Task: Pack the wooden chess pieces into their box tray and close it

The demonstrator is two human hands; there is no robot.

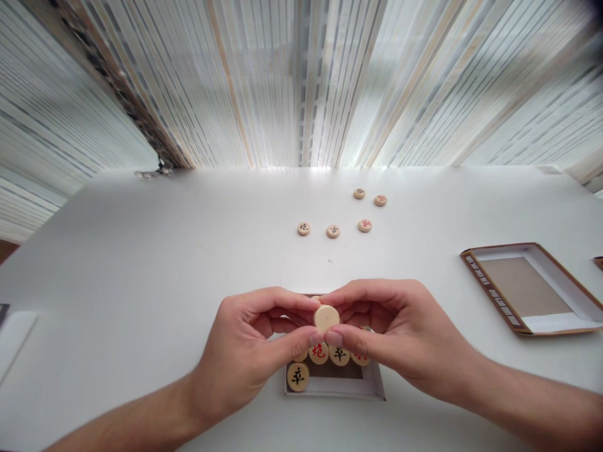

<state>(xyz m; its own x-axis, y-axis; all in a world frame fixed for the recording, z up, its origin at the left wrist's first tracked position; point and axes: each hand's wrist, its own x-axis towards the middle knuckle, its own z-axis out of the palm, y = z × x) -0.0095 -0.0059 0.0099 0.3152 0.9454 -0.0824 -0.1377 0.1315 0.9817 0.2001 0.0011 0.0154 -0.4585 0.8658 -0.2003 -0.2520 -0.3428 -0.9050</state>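
Observation:
My left hand (249,351) and my right hand (396,333) meet at the near middle of the white table (141,263). Both pinch one round wooden chess piece (326,317) between thumb and fingers, its blank side towards me. Directly under my hands lies a small open box (372,388) holding several wooden pieces (298,376) marked with red or black characters; my hands hide most of it. Further back on the table lie several loose pieces (333,231) face up.
A shallow brown-edged box lid (532,289) lies at the right. A flat pale object (14,339) shows at the left edge. Striped curtains (301,81) hang behind the table's far edge.

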